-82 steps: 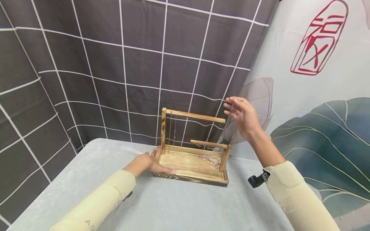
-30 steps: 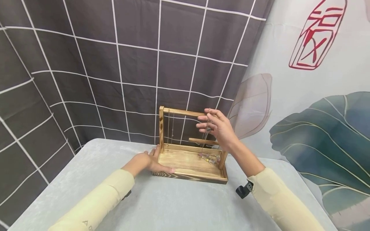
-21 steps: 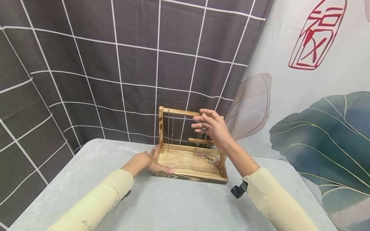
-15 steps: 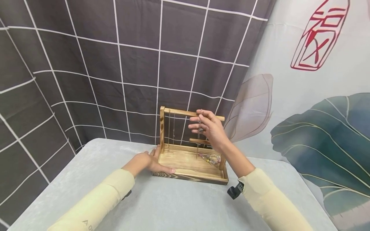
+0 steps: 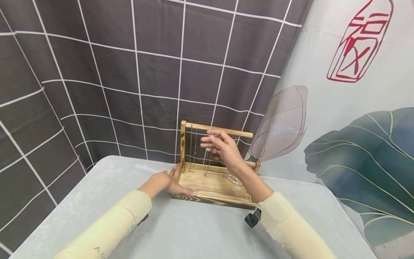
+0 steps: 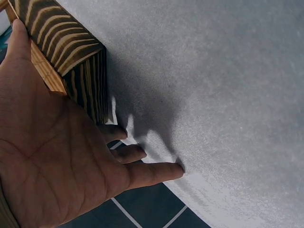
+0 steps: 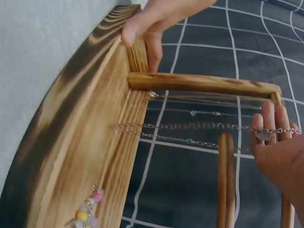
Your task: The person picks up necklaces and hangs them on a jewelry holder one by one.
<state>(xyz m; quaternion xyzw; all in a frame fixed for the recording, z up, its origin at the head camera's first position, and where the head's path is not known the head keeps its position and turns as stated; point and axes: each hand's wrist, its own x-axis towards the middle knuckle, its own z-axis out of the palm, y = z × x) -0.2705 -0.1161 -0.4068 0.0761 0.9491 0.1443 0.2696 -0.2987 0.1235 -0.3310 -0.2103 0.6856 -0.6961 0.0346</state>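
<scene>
My left hand (image 5: 166, 182) rests against the left end of a wooden jewelry stand (image 5: 203, 182), its thumb over the front rim and its other fingers spread straight behind the end. In the right wrist view, a silver chain necklace (image 7: 199, 126) runs across the fingers of my right hand (image 7: 280, 137), which pinches it near a small pendant (image 7: 261, 135). Its loop dangles over the tray, and the hand is in front of the top bar (image 5: 239, 132). Two thin necklaces (image 5: 191, 147) hang from the bar's left part.
A colorful beaded piece (image 5: 232, 180) lies at the right of the stand's tray. The shorter lower bar (image 5: 250, 163) is partly behind my right hand. A pale cloth covers the table (image 5: 194, 230); a dark grid curtain (image 5: 155, 72) hangs close behind.
My right hand has moved left and down with the necklace, from beyond the bar's right end to in front of its middle. The left hand keeps its place on the stand.
</scene>
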